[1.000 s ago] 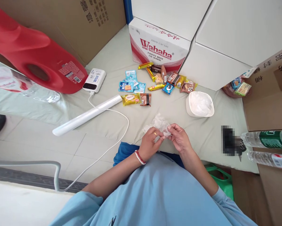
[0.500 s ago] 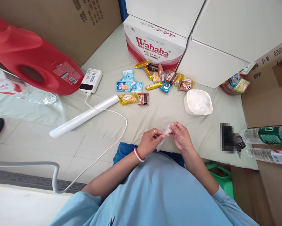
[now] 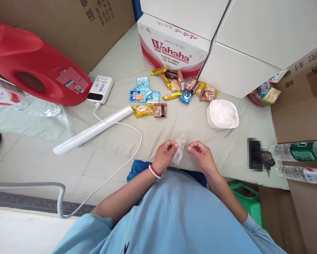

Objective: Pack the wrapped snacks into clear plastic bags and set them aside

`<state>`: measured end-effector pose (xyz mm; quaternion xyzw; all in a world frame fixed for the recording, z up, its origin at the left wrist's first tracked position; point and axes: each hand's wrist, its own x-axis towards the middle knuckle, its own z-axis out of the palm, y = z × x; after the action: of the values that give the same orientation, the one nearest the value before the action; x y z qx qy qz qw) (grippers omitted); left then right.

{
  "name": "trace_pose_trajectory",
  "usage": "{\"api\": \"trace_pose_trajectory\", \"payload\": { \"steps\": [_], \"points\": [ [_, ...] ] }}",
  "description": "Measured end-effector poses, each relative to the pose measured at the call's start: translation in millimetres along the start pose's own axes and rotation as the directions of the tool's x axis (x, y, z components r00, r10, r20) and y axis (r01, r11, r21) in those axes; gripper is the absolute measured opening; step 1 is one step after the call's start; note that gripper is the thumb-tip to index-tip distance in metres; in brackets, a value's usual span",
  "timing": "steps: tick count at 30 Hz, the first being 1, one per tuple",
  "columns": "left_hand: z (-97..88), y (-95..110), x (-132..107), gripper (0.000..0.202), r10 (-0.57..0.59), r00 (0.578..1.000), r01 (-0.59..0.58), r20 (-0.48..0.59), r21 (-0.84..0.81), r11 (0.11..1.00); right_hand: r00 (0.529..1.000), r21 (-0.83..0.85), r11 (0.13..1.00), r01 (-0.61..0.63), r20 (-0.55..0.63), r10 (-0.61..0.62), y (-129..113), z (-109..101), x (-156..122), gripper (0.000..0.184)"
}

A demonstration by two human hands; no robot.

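My left hand [image 3: 166, 153] pinches a crumpled piece of clear plastic, like a small thin bag [image 3: 180, 150], between thumb and forefinger. It sticks up and hangs down just past the fingertips. My right hand [image 3: 202, 155] is a short way to the right, its thumb and forefinger drawn together. A gap shows between it and the plastic; anything thin in that pinch is too small to make out. Beyond the right hand stands a white tub [image 3: 210, 118] with crumpled clear plastic [image 3: 224, 113] inside.
Wrapped snacks [image 3: 174, 95] and blue packets [image 3: 145, 92] lie before a Wahaha carton [image 3: 171, 49]. Leftward are a white roll [image 3: 95, 130], a white device [image 3: 100, 89] with a cable [image 3: 139, 139], and a red jug [image 3: 58, 70]. Bottles [image 3: 301, 151] and keys [image 3: 268, 160] lie right.
The fingers of both hands were close together on the plastic. Now the right hand has come away slightly, and the plastic stands more spread out in my left hand.
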<state>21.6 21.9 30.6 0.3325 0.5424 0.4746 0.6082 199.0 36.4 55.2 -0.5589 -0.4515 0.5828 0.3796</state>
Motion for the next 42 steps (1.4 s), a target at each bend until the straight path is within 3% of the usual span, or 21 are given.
{"api": "trace_pose_trajectory", "payload": {
  "steps": [3, 5, 9, 12, 20, 24, 27, 31, 34, 38, 42],
  "points": [
    [-3.1, 3, 2, 0.043, -0.028, 0.999, 0.026, -0.025, -0.080, 0.996, 1.000, -0.013, 1.000, 0.008, 0.002, -0.008, -2, -8, 1, 0.031],
    [-2.2, 4, 2, 0.044, -0.035, 0.999, 0.030, -0.039, -0.123, 0.992, 0.997, -0.078, 0.996, 0.050, 0.062, -0.045, -4, -5, -3, 0.030],
    [3.5, 4, 1, 0.040, -0.022, 0.997, 0.012, -0.074, -0.127, 0.992, 0.947, -0.272, 0.919, 0.286, 0.228, -0.228, -6, 18, -13, 0.036],
    [4.9, 3, 1, 0.037, 0.009, 0.994, -0.017, -0.108, -0.073, 0.997, 0.918, -0.328, 0.865, 0.380, 0.244, -0.311, -7, 29, -14, 0.012],
    [-0.6, 2, 6, 0.041, 0.010, 0.986, -0.034, -0.169, -0.138, 0.990, 0.984, -0.115, 0.985, 0.128, 0.135, -0.112, -12, 5, -10, 0.028],
    [-0.3, 5, 3, 0.042, 0.028, 0.990, -0.050, -0.135, -0.160, 0.986, 0.974, -0.088, 0.980, 0.178, 0.156, -0.163, -15, -5, -12, 0.030],
    [-0.5, 7, -1, 0.040, 0.084, 0.990, -0.094, -0.115, -0.079, 0.992, 0.975, -0.085, 0.976, 0.202, 0.112, -0.192, -14, -5, -9, 0.033],
    [1.7, 9, -6, 0.038, 0.124, 0.991, -0.124, -0.041, 0.017, 0.992, 0.978, -0.174, 0.972, 0.160, 0.164, -0.132, -15, 7, 0, 0.035],
    [2.6, 8, -7, 0.040, 0.116, 0.993, -0.116, -0.014, 0.008, 0.993, 0.974, -0.127, 0.985, 0.114, 0.211, -0.085, -17, 14, 4, 0.036],
    [-4.8, 6, -5, 0.043, 0.048, 0.998, -0.052, -0.041, -0.091, 0.994, 0.995, 0.048, 0.998, 0.027, 0.090, -0.032, -13, 2, 6, 0.038],
    [-11.4, 9, -5, 0.043, 0.027, 1.000, -0.028, -0.016, -0.106, 0.994, 0.998, 0.077, 0.996, 0.050, 0.030, -0.052, -5, -13, 3, 0.033]
  ]
}}
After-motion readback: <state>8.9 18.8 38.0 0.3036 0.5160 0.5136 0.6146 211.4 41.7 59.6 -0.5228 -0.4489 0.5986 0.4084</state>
